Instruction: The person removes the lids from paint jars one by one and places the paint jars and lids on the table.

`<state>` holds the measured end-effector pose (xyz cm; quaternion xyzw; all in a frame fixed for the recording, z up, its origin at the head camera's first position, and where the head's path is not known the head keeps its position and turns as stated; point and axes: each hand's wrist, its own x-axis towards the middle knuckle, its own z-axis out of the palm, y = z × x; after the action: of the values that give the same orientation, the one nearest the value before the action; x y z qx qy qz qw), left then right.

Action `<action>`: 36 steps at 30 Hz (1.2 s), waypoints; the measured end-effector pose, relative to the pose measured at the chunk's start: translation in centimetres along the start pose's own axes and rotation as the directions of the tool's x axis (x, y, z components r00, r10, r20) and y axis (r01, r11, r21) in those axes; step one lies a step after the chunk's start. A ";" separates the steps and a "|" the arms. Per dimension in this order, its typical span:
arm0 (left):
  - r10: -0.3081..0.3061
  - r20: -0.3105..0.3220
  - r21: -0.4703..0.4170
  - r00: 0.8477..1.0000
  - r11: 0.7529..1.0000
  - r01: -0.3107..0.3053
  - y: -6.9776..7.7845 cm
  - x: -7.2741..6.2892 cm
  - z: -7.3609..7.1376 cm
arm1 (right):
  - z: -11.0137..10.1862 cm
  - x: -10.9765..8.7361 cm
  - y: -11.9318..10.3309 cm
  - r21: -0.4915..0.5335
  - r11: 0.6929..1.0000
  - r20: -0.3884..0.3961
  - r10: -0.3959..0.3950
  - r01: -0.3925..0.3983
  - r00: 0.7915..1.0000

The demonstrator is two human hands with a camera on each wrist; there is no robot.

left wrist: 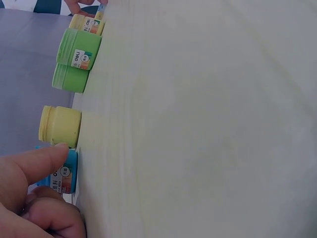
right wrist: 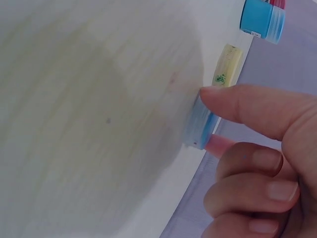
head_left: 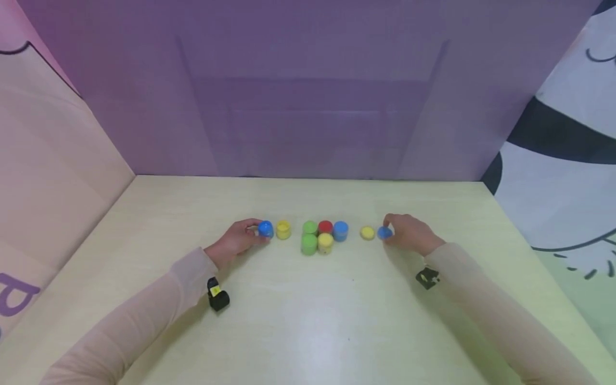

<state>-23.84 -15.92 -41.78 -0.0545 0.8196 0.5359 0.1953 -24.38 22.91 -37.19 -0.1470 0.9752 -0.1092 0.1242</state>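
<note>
At the left of a row, my left hand [head_left: 237, 240] holds a small open blue jar [head_left: 266, 230] between thumb and fingers; its label shows in the left wrist view. Right beside it stands a lidless yellow jar [head_left: 283, 230]. On the other side, my right hand [head_left: 410, 233] pinches a blue lid [right wrist: 199, 124] at its edges, low at the tabletop. A yellow lid [head_left: 368, 233] lies just left of that blue lid.
Between the hands stands a cluster of lidded jars: two green ones [head_left: 309, 245], a red-topped one [head_left: 325, 227], a yellow one [head_left: 325, 244] and a blue one [head_left: 340, 231]. The pale table [head_left: 308, 310] ends at a purple panel [head_left: 308, 128] behind.
</note>
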 end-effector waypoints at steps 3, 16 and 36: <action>-0.009 0.002 -0.005 1.000 1.000 0.009 0.0 0.0 0.1 | -0.1 -0.1 0.1 -0.001 1.000 0.000 -0.001 0.001 1.000; -0.009 0.011 -0.022 1.000 1.000 0.009 0.0 -0.3 -0.1 | -0.1 -0.7 -1.6 -0.015 0.999 -0.041 -0.044 0.043 0.998; 0.058 -0.048 -0.019 0.997 0.998 -0.059 0.4 -1.4 -0.7 | 1.3 2.1 -5.6 0.111 0.983 -0.075 -0.136 0.144 0.988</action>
<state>-22.89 -16.58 -40.67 -0.0455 0.8197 0.5483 0.1593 -24.55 16.75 -37.44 -0.2043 0.9580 -0.1788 0.0920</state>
